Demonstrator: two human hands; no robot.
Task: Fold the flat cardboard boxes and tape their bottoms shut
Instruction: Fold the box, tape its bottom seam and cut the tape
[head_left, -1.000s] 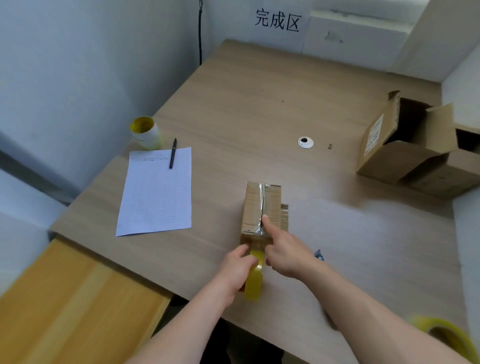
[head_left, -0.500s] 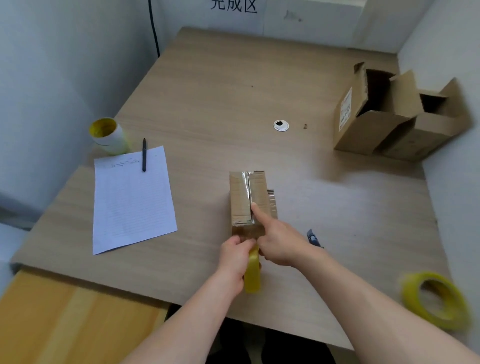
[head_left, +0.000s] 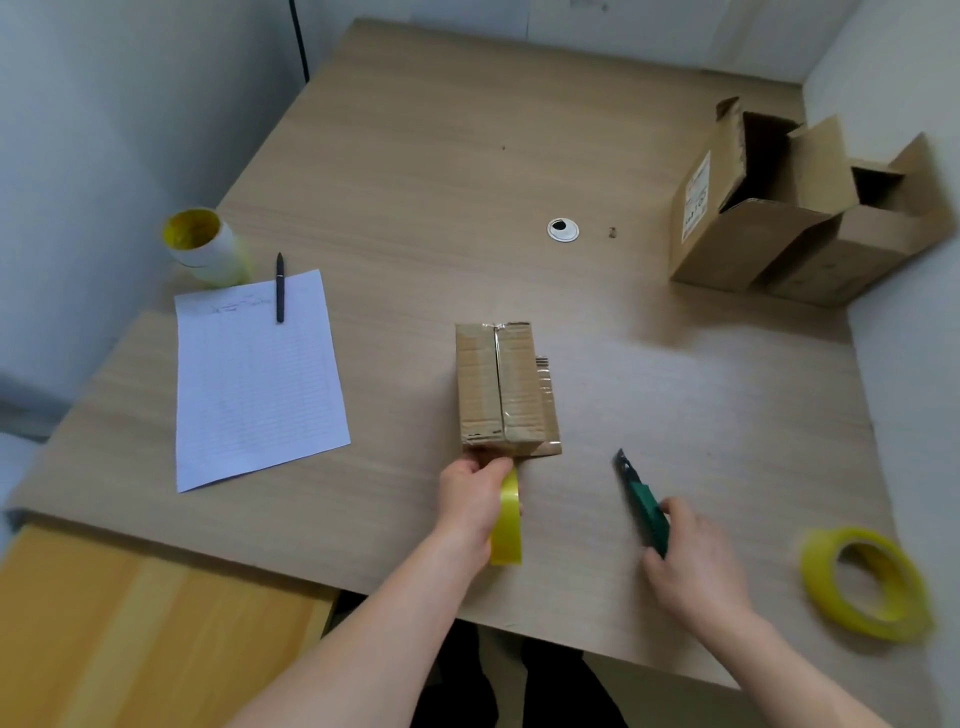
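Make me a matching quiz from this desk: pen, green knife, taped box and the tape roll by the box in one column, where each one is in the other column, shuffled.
1 pen
2 green knife
3 taped box
4 tape roll by the box

A in the right hand
B in the left hand
C across the paper top edge
D middle of the table

Pairs: 1-C, 2-A, 3-D, 4-B
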